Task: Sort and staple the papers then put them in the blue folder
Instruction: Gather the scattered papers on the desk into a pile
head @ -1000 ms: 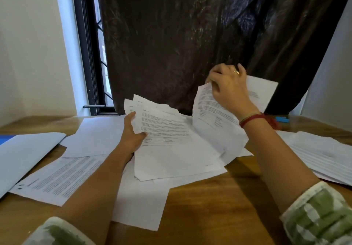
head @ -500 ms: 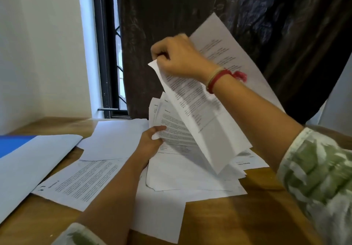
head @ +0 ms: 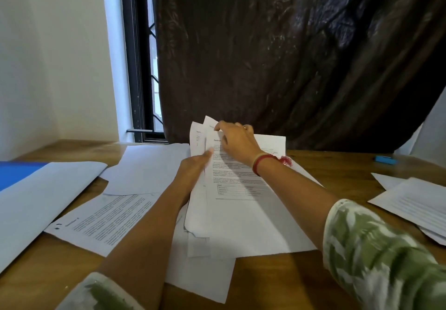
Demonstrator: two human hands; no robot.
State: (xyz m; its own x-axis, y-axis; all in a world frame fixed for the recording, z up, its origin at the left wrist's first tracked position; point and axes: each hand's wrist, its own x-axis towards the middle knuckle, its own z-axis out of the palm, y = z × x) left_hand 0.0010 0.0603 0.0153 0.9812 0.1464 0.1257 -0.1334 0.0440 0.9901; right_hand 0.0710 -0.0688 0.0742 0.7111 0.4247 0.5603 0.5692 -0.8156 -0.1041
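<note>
Left forearm reaches in from the lower left, patterned green-and-white sleeve at the elbow. Left hand grips the left edge of the stack of papers, thumb on top, fingers hidden beneath the sheets. The stack's far end is tipped up off the table.

Right arm crosses in from the lower right. Right hand rests palm down on the upper part of the top sheet, fingers curled over its far edge and pinching it near the left corner. Red thread bracelet on the wrist, tassel hanging to the right.

Change since half a second ago: the right hand then held a printed sheet high in the air, slanting over the stack. It has come down and the sheet now lies flat on top of the stack. Left hand keeps the same hold on the left edge.

Papers, left to right:
- Blue folder at the far left table edge, mostly covered by a large blank white sheet.
- Printed page lies flat, angled, just left of the left forearm, which partly covers it.
- Blank sheet sits behind that.
- The held stack is in the centre, edges uneven and fanned at the top. The top sheet shows a heading, text paragraphs and a small table, too blurred to read.
- More blank sheets lie under the stack.
- Small blue object towards the far right; cannot tell what it is.
- Separate pile of sheets at the right edge.
</note>
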